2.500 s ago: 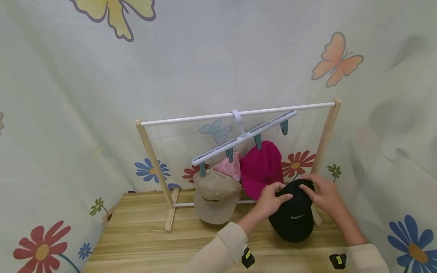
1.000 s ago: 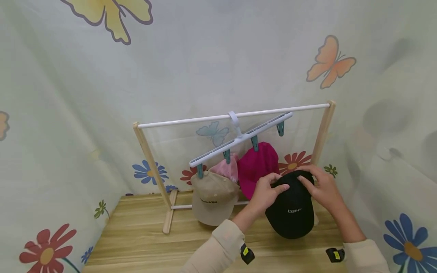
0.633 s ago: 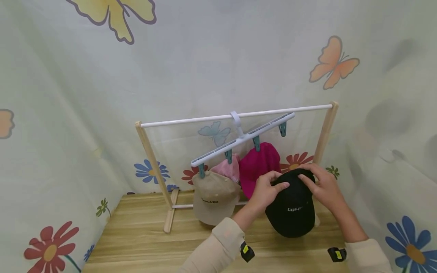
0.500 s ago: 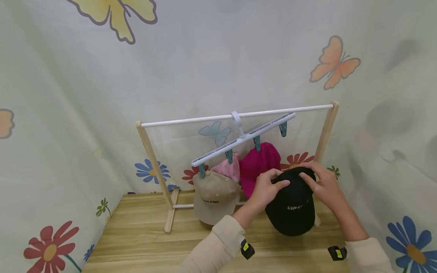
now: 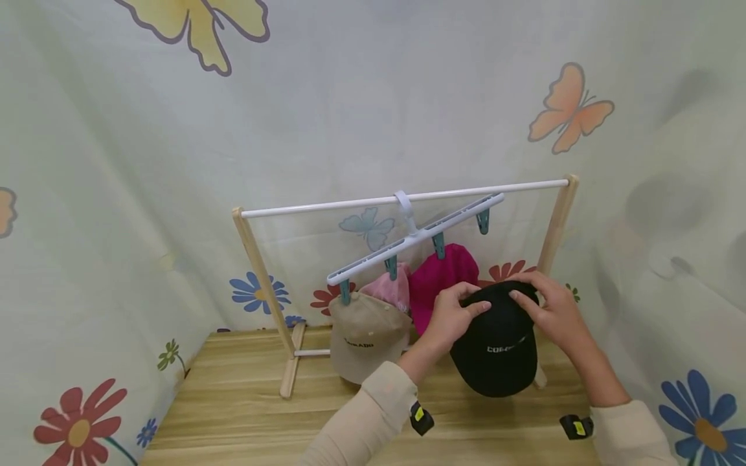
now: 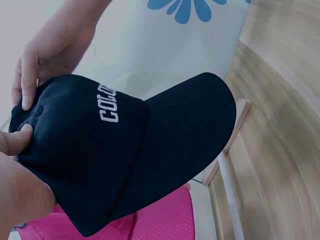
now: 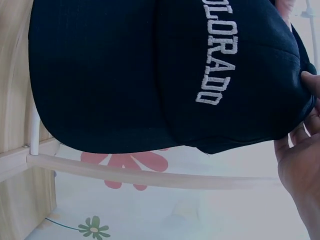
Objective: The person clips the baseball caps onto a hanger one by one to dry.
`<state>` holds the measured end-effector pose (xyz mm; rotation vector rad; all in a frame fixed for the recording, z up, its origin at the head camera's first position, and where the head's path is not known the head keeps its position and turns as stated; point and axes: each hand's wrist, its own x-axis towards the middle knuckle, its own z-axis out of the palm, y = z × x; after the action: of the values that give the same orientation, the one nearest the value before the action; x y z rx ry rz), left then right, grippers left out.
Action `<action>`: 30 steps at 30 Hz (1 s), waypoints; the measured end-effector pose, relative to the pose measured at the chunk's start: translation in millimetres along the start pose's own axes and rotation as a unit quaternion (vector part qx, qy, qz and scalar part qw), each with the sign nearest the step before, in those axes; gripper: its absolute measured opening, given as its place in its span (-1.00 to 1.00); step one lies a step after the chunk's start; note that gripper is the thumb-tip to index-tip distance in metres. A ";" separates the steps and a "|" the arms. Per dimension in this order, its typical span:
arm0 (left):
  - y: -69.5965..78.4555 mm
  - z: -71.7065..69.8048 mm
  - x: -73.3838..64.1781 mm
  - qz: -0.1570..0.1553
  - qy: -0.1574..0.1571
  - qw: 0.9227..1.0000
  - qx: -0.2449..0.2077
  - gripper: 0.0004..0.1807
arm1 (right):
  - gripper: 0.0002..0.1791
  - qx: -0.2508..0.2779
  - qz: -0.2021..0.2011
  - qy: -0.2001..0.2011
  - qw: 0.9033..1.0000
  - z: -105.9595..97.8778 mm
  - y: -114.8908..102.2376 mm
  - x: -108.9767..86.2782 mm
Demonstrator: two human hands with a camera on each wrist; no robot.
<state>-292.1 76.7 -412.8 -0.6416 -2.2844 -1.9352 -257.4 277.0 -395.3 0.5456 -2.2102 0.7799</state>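
Both hands hold a black baseball cap by the top of its crown, brim hanging down toward the person. My left hand pinches the crown's left side, thumb in front. On the opposite side my right hand grips it the same way. White letters reading COLORADO cross the cap's front in the right wrist view. Behind and left, a beige cap, a pale pink cap and a magenta cap hang from green clips on a white hanger. Its rightmost clip hangs bare.
The hanger hooks over the white bar of a rack with wooden side posts. The rack stands on a wood-grain table against a flower-and-butterfly curtain. A lower rod joins the rack's feet.
The black cap has risen a little in both hands, its brim moving upward from the table. Both hands keep their hold; the hanger and the other caps look unchanged.
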 end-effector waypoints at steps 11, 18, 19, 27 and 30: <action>2.2 3.8 12.9 0.018 0.014 1.000 0.007 -0.81 | -0.72 0.008 0.031 -0.016 0.999 -7.7 -0.7 9.3; 9.9 7.8 17.5 0.019 0.024 0.999 0.019 -0.81 | -0.73 0.001 0.063 -0.031 0.998 -11.8 1.3 15.9; 11.3 7.9 18.0 0.021 0.025 0.999 0.021 -0.81 | -0.73 0.000 0.067 -0.032 0.997 -12.2 1.6 16.7; 16.5 8.2 23.8 0.023 0.025 0.999 0.029 -0.83 | -0.73 0.000 0.049 -0.017 0.999 -15.9 1.7 21.4; 16.7 6.8 26.4 0.028 0.027 0.998 0.041 -0.83 | -0.73 0.001 0.041 -0.008 0.999 -14.3 2.9 22.6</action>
<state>-308.6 92.0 -390.2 -0.6293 -2.2758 -1.8010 -266.9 285.4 -371.6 0.4656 -2.2592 0.8238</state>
